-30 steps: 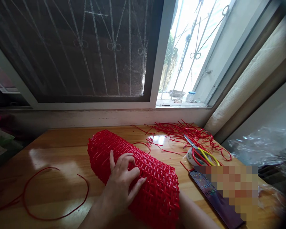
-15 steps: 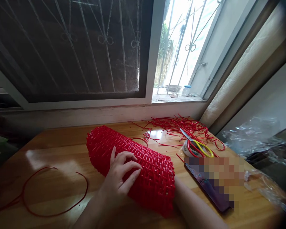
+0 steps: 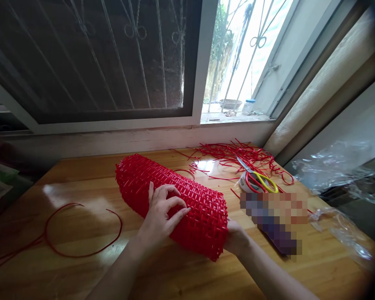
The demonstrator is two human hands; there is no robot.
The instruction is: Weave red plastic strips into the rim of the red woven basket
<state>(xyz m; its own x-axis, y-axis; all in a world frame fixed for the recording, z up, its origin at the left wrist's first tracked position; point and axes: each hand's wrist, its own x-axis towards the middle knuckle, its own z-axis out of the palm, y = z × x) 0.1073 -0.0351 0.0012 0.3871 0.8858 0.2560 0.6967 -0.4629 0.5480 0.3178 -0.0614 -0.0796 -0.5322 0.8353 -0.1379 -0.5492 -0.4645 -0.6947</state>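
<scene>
A red woven tube [image 3: 171, 196], made of shiny plastic cord, lies slantwise on the wooden table in front of me. Across its near upper side rests my left hand [image 3: 165, 208], with bent fingers spread over the weave and the fingertips pressing on it. My right hand [image 3: 236, 235] reaches into the tube's right end. Its wrist and the back of the hand show, while the fingers are hidden inside the tube.
Loose red cords [image 3: 237, 154] lie tangled at the back right, with scissors [image 3: 261, 179] over a white roll [image 3: 244, 181]. A blurred-out phone-like object [image 3: 276, 239] lies right of the tube. A red cord loop [image 3: 81, 255] is at left; clear plastic wrap [image 3: 340, 229] at right.
My right hand has drawn partly out of the tube's right end, so its back now shows. The left hand keeps its place on the weave. The whole view has shifted slightly.
</scene>
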